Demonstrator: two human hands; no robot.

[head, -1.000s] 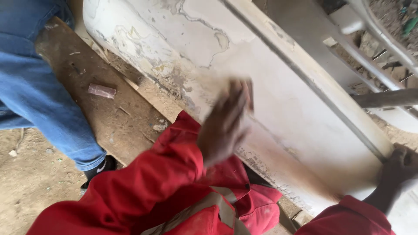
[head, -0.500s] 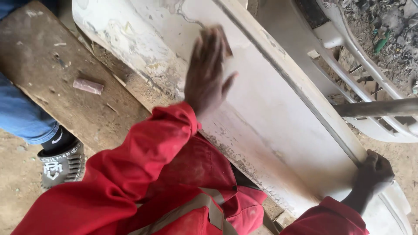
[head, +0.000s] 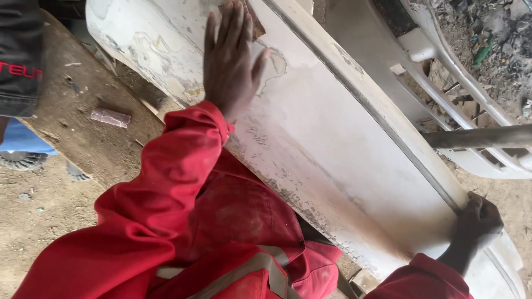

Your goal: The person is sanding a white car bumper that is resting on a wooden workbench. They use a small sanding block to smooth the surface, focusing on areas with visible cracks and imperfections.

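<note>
Head view: white bumper (head: 343, 138) lies diagonally across a wooden bench (head: 83, 119), running from 11 o'clock to 5 o'clock. Left hand (head: 230, 61) is flat on the panel at 12 o'clock, fingers spread and extended, palm down; a brown edge, likely sandpaper (head: 254, 25), shows past the fingertips. Right hand (head: 477, 221) at 4 o'clock has its fingers curled over the panel's ridge near the lower end, gripping it to steady the piece. Progress, by judgement: the middle band looks rubbed down and dull, with a tan scuffed patch towards 5 o'clock. The upper end near 11 o'clock has flaking, cracked paint, and the lower edge along the knees is chipped, so plenty is left. Left arm in red sleeve (head: 166, 182) is stretched well forward. Small brown block (head: 110, 117) sits on the bench at 9 o'clock.
</note>
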